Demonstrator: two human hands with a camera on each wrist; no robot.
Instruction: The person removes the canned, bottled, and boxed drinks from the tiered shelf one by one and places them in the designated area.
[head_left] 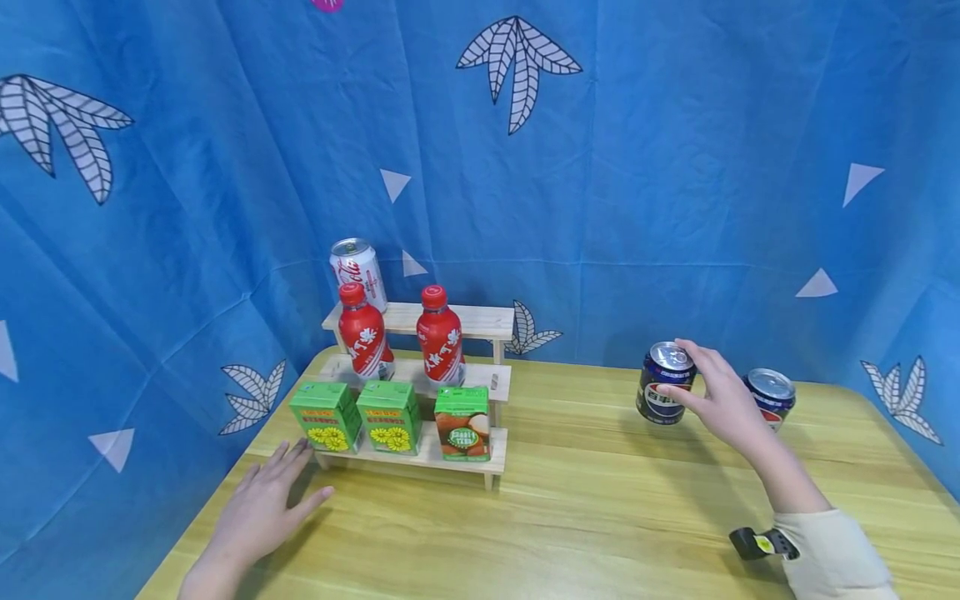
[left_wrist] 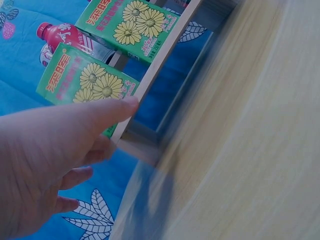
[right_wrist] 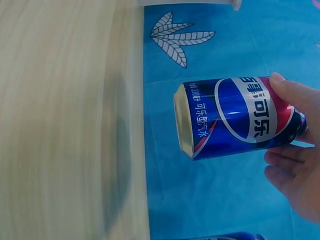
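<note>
My right hand [head_left: 723, 396] grips a dark blue Pepsi can [head_left: 663, 396] near its top, thumb on one side and fingers on the other. The can is upright, and in the right wrist view its pale bottom rim shows with a gap between it and the tabletop. Just right of that hand stands a second blue can [head_left: 770, 390], partly hidden by it. My left hand [head_left: 258, 508], fingers spread, is by the front left corner of a wooden tiered shelf [head_left: 427, 450]. Closest to it is a green drink carton [head_left: 326, 417] with yellow flowers.
On the bottom tier are another flowered carton [head_left: 390, 417] and a coconut drink carton [head_left: 462, 425]. Two red bottles [head_left: 365, 337] stand on the middle tier, and a white cola can [head_left: 358, 271] on top. A blue curtain [head_left: 637, 167] hangs behind the wooden table [head_left: 570, 500].
</note>
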